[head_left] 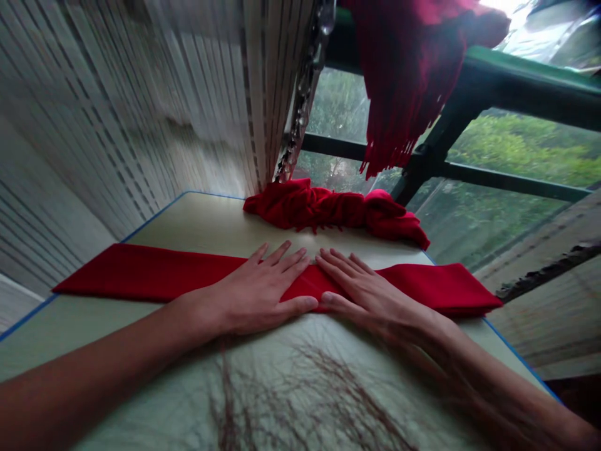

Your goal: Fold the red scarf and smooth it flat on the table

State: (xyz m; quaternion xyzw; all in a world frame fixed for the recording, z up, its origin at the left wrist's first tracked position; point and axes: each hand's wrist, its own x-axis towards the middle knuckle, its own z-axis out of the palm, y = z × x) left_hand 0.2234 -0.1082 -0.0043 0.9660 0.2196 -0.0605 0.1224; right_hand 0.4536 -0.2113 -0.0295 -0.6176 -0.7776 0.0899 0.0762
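Observation:
A red scarf (154,274), folded into a long flat strip, lies crosswise on the pale table (173,220). Flat on the middle of the strip rests my left hand (263,288), fingers stretched out and pointing away from me. Close beside it, my right hand (359,285) also presses on the cloth with straight fingers. The two thumbs almost meet near the strip's front edge. Neither hand grips anything. Both ends of the strip reach out past my hands, toward the table's left and right edges.
Behind the strip, a crumpled red scarf (319,207) lies along the table's far edge. Another red fringed cloth (408,81) hangs before the green-framed window (511,178). A pale striped curtain (188,88) borders the left side. Strands of hair (319,401) hang in the foreground.

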